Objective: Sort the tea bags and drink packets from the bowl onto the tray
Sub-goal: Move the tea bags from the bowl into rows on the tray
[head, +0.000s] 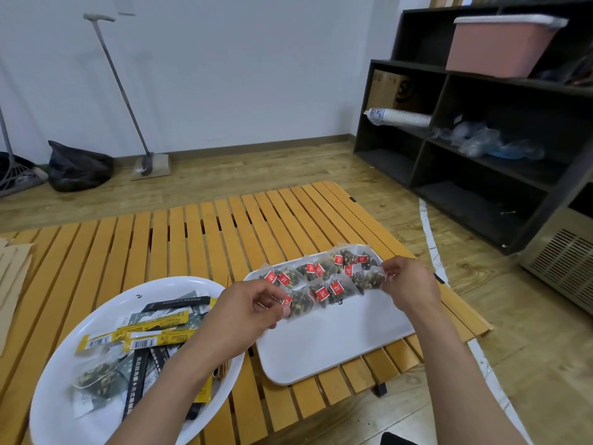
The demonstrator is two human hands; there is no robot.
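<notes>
Two sets of fingertips at work over the far rows: left fingers [282,308] curled and pinching the near-left clear mesh tea bag with a red tag [293,305], right fingers [390,274] pinching the edge of another such bag [373,277] at the right end of the near row. Behind them, the left hand [247,311] above the gap between bowl and tray, the right hand [412,282] over the tray's right edge. Under both, a flat white rectangular tray [337,342] on a slatted yellow wooden table [179,239], carrying about a dozen red-tagged tea bags in two rough rows [321,274] along its far side, with the near half bare. Roughly halfway, judging by what lies where: most pyramid bags laid out, no stick packet yet on the tray. Still left in the round white bowl [106,293] at lower left: several yellow stick packets [150,337], black stick packets [179,303] and at least one green-patterned tea bag pouch [96,377]. Hard to count the bowl's contents, since the left forearm covers its right part and the packets overlap. Exact number of bags on the tray also uncertain, with bags overlapping and both hands in front of the row ends. Unclear whether each pinched bag is lifted or resting on the tray. Print on packets too blurred to read.
</notes>
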